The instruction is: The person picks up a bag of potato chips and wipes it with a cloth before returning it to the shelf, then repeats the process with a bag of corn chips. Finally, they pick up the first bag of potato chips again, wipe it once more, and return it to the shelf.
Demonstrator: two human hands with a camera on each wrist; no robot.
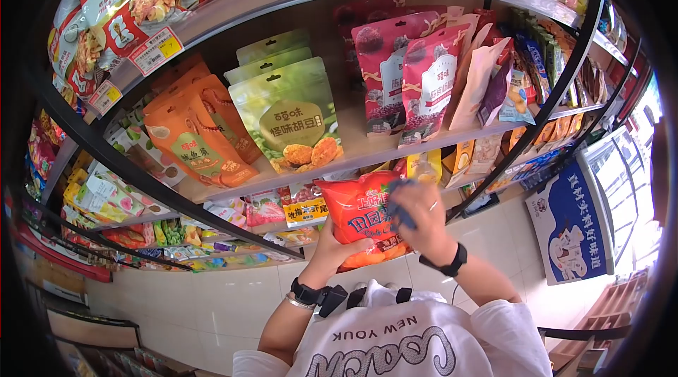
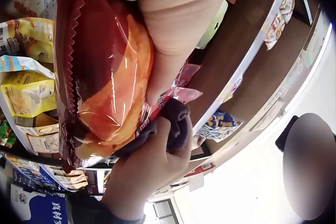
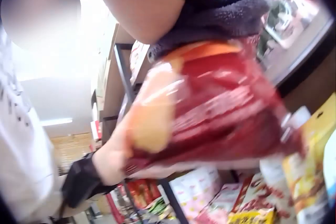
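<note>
Red snack bag (image 1: 361,225): gripped in the left hand (image 1: 337,246). Dark grey cloth (image 1: 400,202): clutched in the right hand (image 1: 426,225), pressed against the bag.

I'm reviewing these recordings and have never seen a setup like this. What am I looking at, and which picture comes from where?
There is no robot here: a person works with two bare hands. The head picture comes from a camera worn on the head, looking forward and down. The other two come from cameras on the left and right wrists, so each shows its own hand large and close.

The left hand holds a shiny red snack bag. The right hand grips a dark cloth against the bag.

Behind them, a store shelf carries upright orange pouches, green pouches and dark pink pouches, with more snacks above and below.
</note>
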